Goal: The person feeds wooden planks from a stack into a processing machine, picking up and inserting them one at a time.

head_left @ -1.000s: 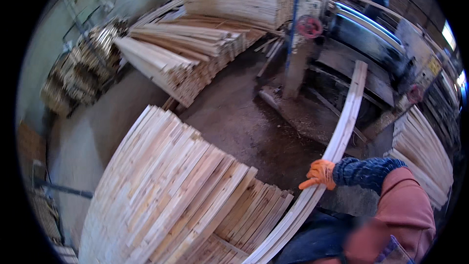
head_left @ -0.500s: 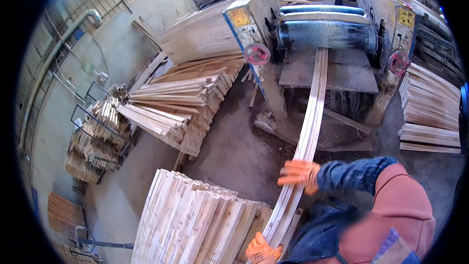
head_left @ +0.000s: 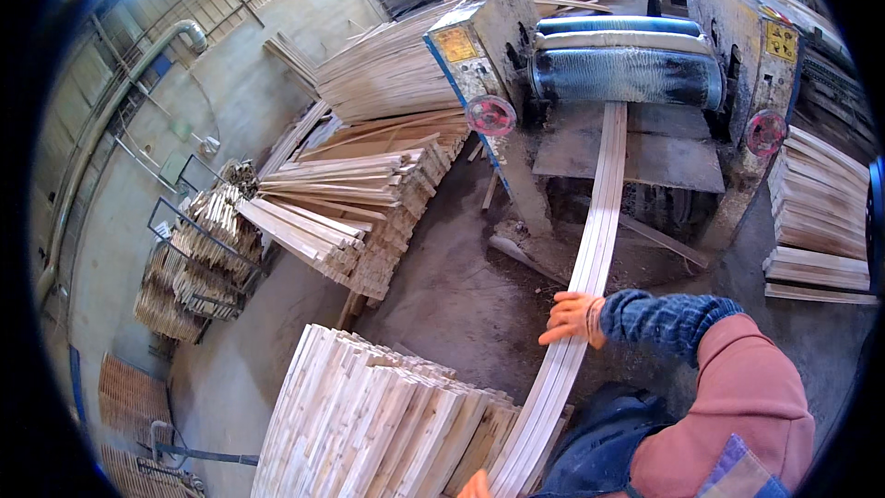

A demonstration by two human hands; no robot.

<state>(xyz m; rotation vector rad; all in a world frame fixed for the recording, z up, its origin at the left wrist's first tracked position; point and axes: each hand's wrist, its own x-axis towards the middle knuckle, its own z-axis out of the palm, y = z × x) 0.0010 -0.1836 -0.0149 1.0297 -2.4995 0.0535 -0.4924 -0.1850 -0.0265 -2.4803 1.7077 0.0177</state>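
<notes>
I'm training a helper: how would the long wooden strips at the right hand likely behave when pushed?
The wooden strips are probably fairly stiff: they span from near the left hand to the roller without obvious sag, though fisheye bends their outline. They may slide apart, lying side by side with no tie visible. Flat-looking faces make rolling unlikely.

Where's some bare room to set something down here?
Bare floor shows between the near wood stack and the machine, and between that stack and the left bundles. The metal plate looks bare beside the strips. Crowded: the wood pile left of the machine.
</notes>
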